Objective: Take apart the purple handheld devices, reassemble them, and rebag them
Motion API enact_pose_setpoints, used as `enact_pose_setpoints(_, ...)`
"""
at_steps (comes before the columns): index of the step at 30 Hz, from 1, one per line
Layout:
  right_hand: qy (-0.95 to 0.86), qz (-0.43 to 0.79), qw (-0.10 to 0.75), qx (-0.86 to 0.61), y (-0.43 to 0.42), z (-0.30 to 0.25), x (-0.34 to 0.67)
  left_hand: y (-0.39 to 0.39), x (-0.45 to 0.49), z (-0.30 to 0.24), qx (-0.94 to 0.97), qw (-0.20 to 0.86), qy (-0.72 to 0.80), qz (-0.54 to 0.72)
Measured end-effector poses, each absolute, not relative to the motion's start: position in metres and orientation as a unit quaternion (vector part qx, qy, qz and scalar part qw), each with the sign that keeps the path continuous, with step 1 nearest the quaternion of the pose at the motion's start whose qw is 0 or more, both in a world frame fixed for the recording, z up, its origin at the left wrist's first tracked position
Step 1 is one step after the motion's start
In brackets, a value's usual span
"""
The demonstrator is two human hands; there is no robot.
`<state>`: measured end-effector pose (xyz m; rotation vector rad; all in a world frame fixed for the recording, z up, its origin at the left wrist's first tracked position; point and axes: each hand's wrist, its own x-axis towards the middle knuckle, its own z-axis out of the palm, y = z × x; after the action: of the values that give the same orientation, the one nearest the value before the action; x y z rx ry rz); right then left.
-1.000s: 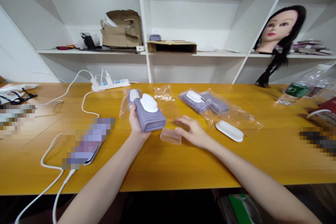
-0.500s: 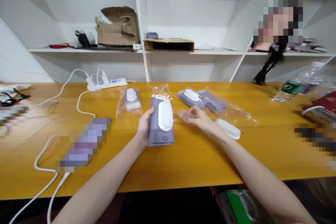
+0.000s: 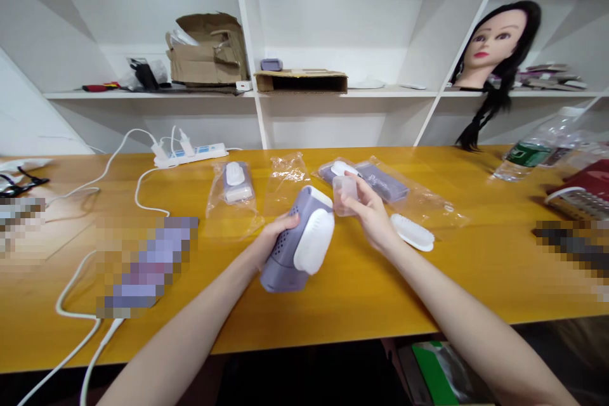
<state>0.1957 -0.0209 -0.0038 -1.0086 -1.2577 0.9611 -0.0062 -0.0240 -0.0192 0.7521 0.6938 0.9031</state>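
Observation:
Tilted above the table, a purple handheld device [image 3: 278, 273] with perforated sides sits in my left hand [image 3: 273, 236], thumb on its flank. A white oval piece [image 3: 314, 243] is on its face. My right hand [image 3: 373, 214] pinches a small clear plastic cap [image 3: 344, 196] close to the device's upper end; whether they touch I cannot tell. Near my right wrist lies a loose white oval piece [image 3: 413, 233] with a ridged rim. Behind are a crumpled clear bag [image 3: 287, 170], a bagged purple device [image 3: 237, 187] to the left, and more bagged purple parts [image 3: 384, 184] to the right.
A white power strip [image 3: 193, 153] with cables stands at the back left, and a plugged-in purple pixelated object [image 3: 147, 263] lies left. A water bottle [image 3: 526, 155] stands right. White shelves behind hold cardboard boxes [image 3: 209, 54] and a mannequin head [image 3: 497, 44].
My left hand has tilted and turned the purple device, showing its perforated side and top end. My right hand has turned the clear cap upright, beside the device's top.

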Motion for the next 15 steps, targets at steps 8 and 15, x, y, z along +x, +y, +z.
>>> enact_pose_setpoints(8,-0.669,0.449,0.474,-0.356,-0.031,0.004,0.204,-0.033,-0.012,-0.024,0.374,0.865,0.256,0.214)
enact_pose_setpoints(15,-0.747,0.356,0.453,-0.332,-0.032,0.002,0.2,-0.023,-0.009,-0.031,0.388,0.864,0.224,0.232)
